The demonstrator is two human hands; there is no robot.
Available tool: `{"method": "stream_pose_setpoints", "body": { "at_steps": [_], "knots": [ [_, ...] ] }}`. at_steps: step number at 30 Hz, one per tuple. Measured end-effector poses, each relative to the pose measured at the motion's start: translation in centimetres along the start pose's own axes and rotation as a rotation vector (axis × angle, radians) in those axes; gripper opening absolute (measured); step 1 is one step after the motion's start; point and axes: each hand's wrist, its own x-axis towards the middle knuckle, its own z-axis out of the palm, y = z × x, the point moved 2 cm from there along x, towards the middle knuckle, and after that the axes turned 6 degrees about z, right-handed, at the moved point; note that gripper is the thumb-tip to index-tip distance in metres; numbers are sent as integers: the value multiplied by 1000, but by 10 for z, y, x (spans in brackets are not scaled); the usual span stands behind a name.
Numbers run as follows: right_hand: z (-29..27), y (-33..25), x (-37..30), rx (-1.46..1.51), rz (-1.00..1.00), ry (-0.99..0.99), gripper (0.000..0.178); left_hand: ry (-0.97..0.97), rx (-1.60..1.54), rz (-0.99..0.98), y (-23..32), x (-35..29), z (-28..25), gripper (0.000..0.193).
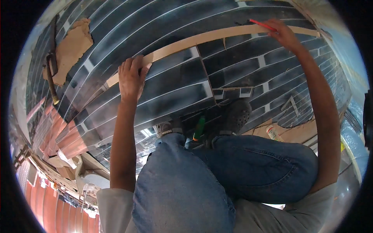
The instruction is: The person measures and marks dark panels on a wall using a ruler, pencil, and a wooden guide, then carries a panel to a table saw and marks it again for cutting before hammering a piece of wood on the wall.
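One tan strip (206, 37) across the dark tiles (237, 77), your left hand (130, 77) half-curled over its left end, grip unclear, your right hand (283, 35) closed round a red pen (262, 25) near its right end; looks like marking, so hold that steady

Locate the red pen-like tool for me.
In the head view, the red pen-like tool is at the upper right, gripped in the right hand, its free end near the far edge of the long tan strip.
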Motion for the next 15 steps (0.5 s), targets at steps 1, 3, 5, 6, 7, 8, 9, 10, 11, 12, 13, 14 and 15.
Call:
{"method": "stream_pose_setpoints", "body": {
  "at_steps": [1, 3, 5, 6, 7, 8, 9, 10, 11, 12, 13, 14, 15],
  "knots": [
    [0, -5, 1, 21, 20, -8, 48, 32, 41, 5, -1, -2, 0, 35],
    [-3, -9, 2, 43, 45, -20, 48, 48, 75, 4, 0, -5, -1, 35],
    [-4, -10, 0, 83, 33, -22, 47, 65, 103, 8, -1, -7, 1, 36],
    [-2, -6, -2, 84, 39, -26, 47, 62, 91, 14, -3, -7, 1, 36],
    [-1, -3, -3, 43, -43, 71, 46, 60, 79, 19, -4, -7, 3, 36],
    [-1, 0, -6, 2, -126, 168, 46, 55, 74, 22, -4, -9, 4, 36],
    [0, -2, -4, 7, -126, 165, 46, 46, 59, -7, -4, -11, 3, 36],
    [1, -3, -1, 11, -90, 82, 45, 36, 43, -36, -5, -12, 2, 36],
    [2, -3, 1, 13, -55, -1, 43, 31, 45, -37, -6, -13, 2, 36],
    [0, -2, 3, 16, -53, -4, 43, 25, 49, -36, -7, -12, 3, 36],
    [-2, -2, 7, 29, -83, -36, 44, 19, 53, -35, -7, -12, 4, 36],
    [-2, -3, 8, 42, -113, -69, 45, 15, 52, -35, -6, -13, 5, 36],
    [0, -2, 7, 43, -111, -70, 45, 35, 48, -24, -5, -13, 5, 36]
  ]
}}
